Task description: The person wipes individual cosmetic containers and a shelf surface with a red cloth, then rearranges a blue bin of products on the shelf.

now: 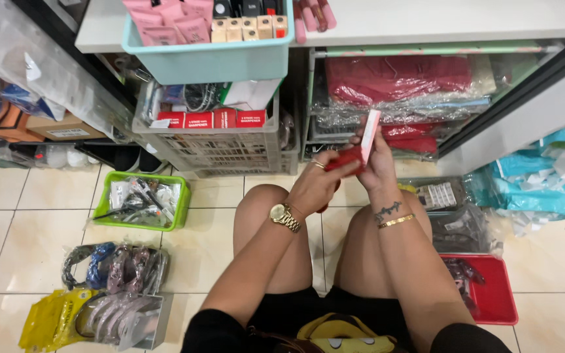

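I sit on a tiled floor with my knees up, both hands raised in front of a shelf. My left hand (318, 183), with a gold watch and a ring, grips a small red handheld device (351, 159). My right hand (377, 163), with a gold bracelet on the wrist, holds a slim pink-and-white box (370, 134) upright against the red device. The two hands touch around these items.
A teal basket (210, 59) of small boxes sits on the white shelf (459, 19). Below stands a grey crate (220, 147) of red boxes. A green tray (142, 199), bagged headbands (116, 268), a red tray (495, 294) and teal packets (537, 186) lie on the floor.
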